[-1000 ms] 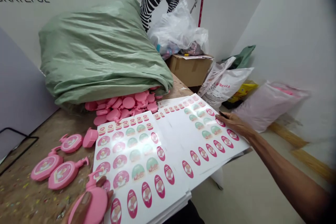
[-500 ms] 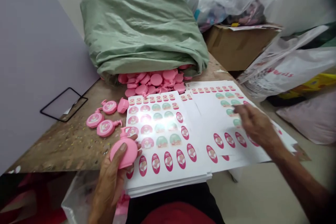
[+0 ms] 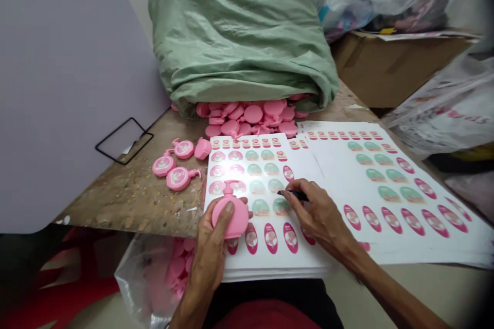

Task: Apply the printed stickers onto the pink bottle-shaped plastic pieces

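My left hand (image 3: 211,247) grips a round pink plastic bottle (image 3: 230,214) with a pump top, held over the near sticker sheet (image 3: 254,185). My right hand (image 3: 317,214) rests on that same sheet, fingers pinched on a thin dark tool (image 3: 294,195) whose tip touches a green sticker. The sheet carries rows of pink, green and red oval stickers and tops a stack of sheets. A second sticker sheet (image 3: 382,180) lies to the right.
Three stickered pink bottles (image 3: 172,167) lie on the worn wooden table (image 3: 131,195). A heap of pink bottles (image 3: 250,115) spills from a green sack (image 3: 239,31). A cardboard box (image 3: 389,67) and plastic bags stand at right; a clear bag of pink parts (image 3: 162,272) hangs below.
My right hand moved left from the right-hand sheet to the near sheet and now pinches the dark tool on it. My left hand brought the pink bottle further over the sheet.
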Available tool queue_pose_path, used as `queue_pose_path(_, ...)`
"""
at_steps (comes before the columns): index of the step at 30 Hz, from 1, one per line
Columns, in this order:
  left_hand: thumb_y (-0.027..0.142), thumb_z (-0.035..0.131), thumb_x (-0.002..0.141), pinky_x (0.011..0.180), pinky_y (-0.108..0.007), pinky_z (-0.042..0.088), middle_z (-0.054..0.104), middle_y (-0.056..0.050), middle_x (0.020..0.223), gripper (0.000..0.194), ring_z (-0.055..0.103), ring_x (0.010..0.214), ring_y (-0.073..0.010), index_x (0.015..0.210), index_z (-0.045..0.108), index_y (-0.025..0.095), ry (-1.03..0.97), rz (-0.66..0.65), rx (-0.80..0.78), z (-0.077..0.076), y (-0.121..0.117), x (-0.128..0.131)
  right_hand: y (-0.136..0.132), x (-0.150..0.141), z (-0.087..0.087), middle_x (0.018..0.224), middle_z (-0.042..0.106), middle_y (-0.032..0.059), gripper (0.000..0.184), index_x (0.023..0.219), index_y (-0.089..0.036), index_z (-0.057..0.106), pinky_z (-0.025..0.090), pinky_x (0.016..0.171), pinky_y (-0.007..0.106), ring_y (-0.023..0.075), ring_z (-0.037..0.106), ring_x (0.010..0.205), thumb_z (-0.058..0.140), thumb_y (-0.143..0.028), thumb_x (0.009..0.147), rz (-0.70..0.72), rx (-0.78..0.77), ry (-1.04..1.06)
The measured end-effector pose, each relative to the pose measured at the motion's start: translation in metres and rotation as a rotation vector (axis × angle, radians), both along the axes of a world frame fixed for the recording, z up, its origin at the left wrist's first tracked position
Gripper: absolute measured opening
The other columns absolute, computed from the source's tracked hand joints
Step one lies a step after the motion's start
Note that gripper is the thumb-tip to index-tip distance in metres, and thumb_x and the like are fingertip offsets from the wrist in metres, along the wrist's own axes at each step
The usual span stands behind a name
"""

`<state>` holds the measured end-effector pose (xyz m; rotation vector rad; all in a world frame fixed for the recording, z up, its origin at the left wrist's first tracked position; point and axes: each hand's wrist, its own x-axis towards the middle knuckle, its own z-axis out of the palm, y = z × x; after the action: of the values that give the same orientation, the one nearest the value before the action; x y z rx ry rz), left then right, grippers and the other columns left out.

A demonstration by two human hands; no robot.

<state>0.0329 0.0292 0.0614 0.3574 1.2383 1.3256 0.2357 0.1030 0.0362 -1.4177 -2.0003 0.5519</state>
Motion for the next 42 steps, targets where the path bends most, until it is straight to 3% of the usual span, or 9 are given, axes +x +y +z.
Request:
queue_pose_path(5,0.040,0.074,0.077,0.075,-0.033,0.059,0.070,-0.016,0.109,0.053,0.070,0.093,-0.0260,0.118,0.056,0.010,-0.024,0.130,-0.036,-0.008,-0.012,-0.011,0.006,-0.035,0.009,0.080,0.062,0.0017,0.020,0.085,-0.023,0.054,0.044,0.066,0.031,0.0165,0.056,0.072,0.050,-0.041,0.093,0.135,-0.226,0.139)
queue_pose_path(8,0.042,0.073,0.077,0.071,-0.032,0.059,0.071,-0.017,0.107,0.056,0.071,0.090,-0.0272,0.119,0.055,0.010,-0.063,0.132,-0.040,-0.008,-0.014,-0.014,0.003,-0.059,0.009,0.078,0.062,0.0015,0.014,0.085,-0.022,0.054,0.042,0.068,0.033,0.0173,0.055,0.071,0.051,-0.034,0.091,0.192,-0.184,0.041)
queue_pose_path(11,0.047,0.071,0.078,0.063,-0.028,0.058,0.072,-0.017,0.104,0.062,0.073,0.085,-0.0265,0.124,0.053,0.011,0.008,0.113,-0.014,-0.005,-0.011,-0.024,0.001,-0.069,0.006,0.076,0.062,0.0024,0.010,0.085,-0.021,0.057,0.039,0.070,0.035,0.0181,0.052,0.070,0.053,-0.029,0.090,0.195,-0.031,-0.095)
queue_pose_path(16,0.048,0.068,0.080,0.044,-0.017,0.045,0.071,-0.019,0.104,0.060,0.073,0.079,-0.0245,0.125,0.054,0.011,0.048,-0.081,-0.017,-0.007,-0.010,-0.031,-0.002,-0.060,-0.004,0.075,0.064,0.0032,0.011,0.085,-0.019,0.059,0.034,0.072,0.035,0.0185,0.051,0.072,0.054,-0.026,0.091,0.168,0.193,-0.181)
queue_pose_path(21,0.047,0.070,0.079,0.048,-0.020,0.049,0.071,-0.016,0.105,0.058,0.073,0.077,-0.0243,0.124,0.057,0.014,0.111,-0.136,-0.046,-0.011,-0.010,-0.027,-0.009,-0.056,-0.010,0.075,0.063,0.0041,0.011,0.087,-0.018,0.061,0.032,0.074,0.035,0.0186,0.050,0.074,0.052,-0.021,0.092,0.176,0.276,-0.274)
queue_pose_path(26,0.048,0.069,0.079,0.051,-0.021,0.050,0.073,-0.013,0.100,0.055,0.074,0.078,-0.0253,0.122,0.059,0.015,0.168,-0.135,-0.063,-0.011,-0.007,-0.028,-0.005,-0.055,-0.011,0.069,0.060,0.0022,0.015,0.078,-0.020,0.060,0.031,0.071,0.034,0.0169,0.048,0.069,0.052,-0.019,0.091,0.210,0.234,-0.224)
queue_pose_path(31,0.047,0.069,0.079,0.045,-0.018,0.045,0.071,-0.015,0.110,0.052,0.074,0.077,-0.0244,0.119,0.060,0.015,0.183,-0.123,-0.065,-0.009,-0.006,-0.025,-0.002,-0.053,-0.013,0.068,0.061,0.0015,0.014,0.076,-0.019,0.058,0.032,0.070,0.033,0.0166,0.048,0.067,0.057,-0.024,0.089,0.232,0.192,-0.172)
queue_pose_path(38,0.049,0.068,0.080,0.040,-0.017,0.037,0.074,-0.013,0.100,0.055,0.072,0.071,-0.0212,0.122,0.057,0.016,0.155,-0.157,-0.051,-0.010,-0.008,-0.028,-0.010,-0.059,-0.007,0.064,0.062,0.0017,0.013,0.074,-0.021,0.057,0.035,0.068,0.035,0.0175,0.050,0.065,0.064,-0.027,0.084,0.176,0.316,-0.092)
queue_pose_path(42,0.050,0.067,0.080,0.040,-0.017,0.035,0.075,-0.011,0.083,0.055,0.068,0.059,-0.0176,0.120,0.056,0.014,0.093,-0.132,-0.035,-0.009,-0.010,-0.028,-0.011,-0.054,0.007,0.069,0.062,0.0014,0.014,0.077,-0.023,0.057,0.044,0.063,0.031,0.0169,0.056,0.065,0.066,-0.033,0.082,0.009,0.064,0.219)
